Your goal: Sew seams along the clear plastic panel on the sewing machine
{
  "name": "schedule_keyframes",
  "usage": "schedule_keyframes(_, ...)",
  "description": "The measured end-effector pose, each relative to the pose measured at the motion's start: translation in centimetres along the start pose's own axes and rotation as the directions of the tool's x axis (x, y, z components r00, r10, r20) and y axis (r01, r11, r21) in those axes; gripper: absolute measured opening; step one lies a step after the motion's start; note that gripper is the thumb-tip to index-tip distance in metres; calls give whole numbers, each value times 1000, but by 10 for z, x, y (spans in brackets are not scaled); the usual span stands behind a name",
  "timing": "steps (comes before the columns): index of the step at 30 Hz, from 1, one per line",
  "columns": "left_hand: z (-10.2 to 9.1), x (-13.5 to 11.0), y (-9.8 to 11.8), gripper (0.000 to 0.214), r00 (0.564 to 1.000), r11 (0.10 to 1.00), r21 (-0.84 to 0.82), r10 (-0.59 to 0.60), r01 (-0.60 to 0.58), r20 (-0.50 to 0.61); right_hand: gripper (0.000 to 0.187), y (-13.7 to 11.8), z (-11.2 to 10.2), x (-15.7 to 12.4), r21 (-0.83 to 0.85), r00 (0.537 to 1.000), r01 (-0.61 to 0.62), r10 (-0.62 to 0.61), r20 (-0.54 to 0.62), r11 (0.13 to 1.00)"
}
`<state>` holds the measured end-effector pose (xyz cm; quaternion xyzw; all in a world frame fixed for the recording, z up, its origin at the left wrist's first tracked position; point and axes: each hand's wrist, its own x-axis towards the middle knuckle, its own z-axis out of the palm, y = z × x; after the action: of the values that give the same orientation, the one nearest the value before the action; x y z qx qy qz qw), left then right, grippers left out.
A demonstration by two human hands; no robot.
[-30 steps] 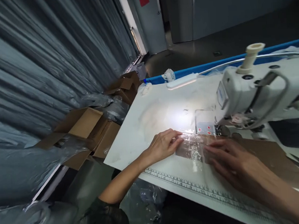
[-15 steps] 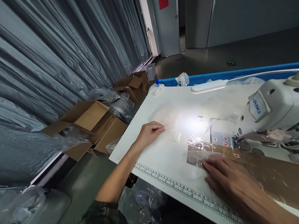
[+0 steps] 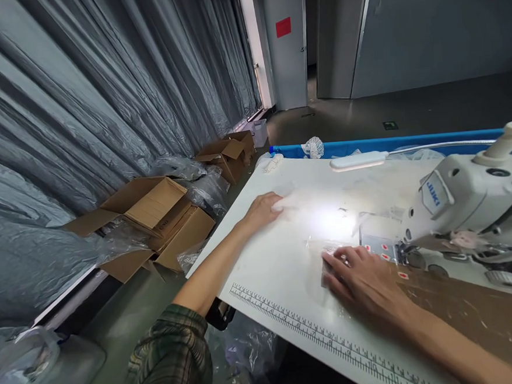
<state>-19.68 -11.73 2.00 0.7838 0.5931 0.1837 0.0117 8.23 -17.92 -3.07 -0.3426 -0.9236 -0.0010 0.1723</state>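
Observation:
My right hand (image 3: 362, 278) lies flat, fingers spread, on the left end of a brown sheet (image 3: 470, 311) covered by clear plastic film (image 3: 325, 247), just left of the needle of the white sewing machine (image 3: 471, 200). My left hand (image 3: 263, 208) rests farther out on the white table (image 3: 282, 260), near its left edge, fingers loosely curled and a little blurred, on or by a faint clear plastic sheet. Whether it holds that sheet I cannot make out. A lamp lights the tabletop between my hands.
A printed ruler (image 3: 319, 337) runs along the table's near edge. A white lamp bar (image 3: 358, 161) and a blue bin rim (image 3: 388, 143) lie at the far side. Open cardboard boxes (image 3: 152, 211) and plastic bags sit on the floor to the left, by grey plastic curtains.
My left hand has slid away from the brown sheet, out to the left and farther up the table. My right hand has moved left onto the sheet's end by the needle.

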Motion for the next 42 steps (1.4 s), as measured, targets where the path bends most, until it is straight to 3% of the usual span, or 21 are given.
schedule_keyframes(5,-34,20,2,18,995,1000,11,-14,15,-95,35,-18,3,85,106,986,-128,115,122,986)
schedule_keyframes(8,-43,16,16,21,998,999,6,35,-35,-44,41,-27,1,108,135,988,-116,101,114,984)
schedule_keyframes(11,-42,1,31,42,988,992,-82,107,-98,108,32,-27,-9,84,167,994,-50,32,108,985)
schedule_keyframes(13,-38,-11,37,52,981,985,-159,95,-68,169,26,-22,-16,51,199,998,34,-45,54,979)
schedule_keyframes(15,-34,-19,39,48,981,976,-216,53,-12,184,24,-12,-22,17,211,998,56,-62,22,976)
schedule_keyframes(19,-22,-25,39,40,984,969,-246,30,15,176,27,13,-27,-32,222,1000,15,-11,-17,975)
schedule_keyframes(24,4,-29,47,19,987,976,-217,21,14,158,31,35,-25,-69,254,996,-89,84,28,963)
schedule_keyframes(27,12,-32,53,19,990,977,-213,28,3,140,33,41,-23,-87,279,987,-163,155,48,947)
schedule_keyframes(30,4,-30,52,16,994,976,-213,-9,33,111,33,45,-19,-100,318,985,-170,164,46,933)
schedule_keyframes(34,-21,-17,52,14,989,962,-243,-140,125,-48,32,46,-16,-105,377,985,-162,171,9,912)
schedule_keyframes(36,-27,-10,62,15,986,952,-283,-148,119,-80,31,44,-18,-104,414,980,-166,195,-30,895)
schedule_keyframes(38,-21,-8,81,14,997,949,-311,-71,59,-29,29,44,-21,-102,450,969,-163,229,-94,878)
schedule_keyframes(40,-5,-13,109,13,988,947,-318,95,-52,118,27,45,-25,-101,483,944,-178,287,-162,857)
schedule_keyframes(42,15,-23,141,11,910,925,-326,295,-195,293,25,48,-30,-102,515,906,-225,372,-201,827)
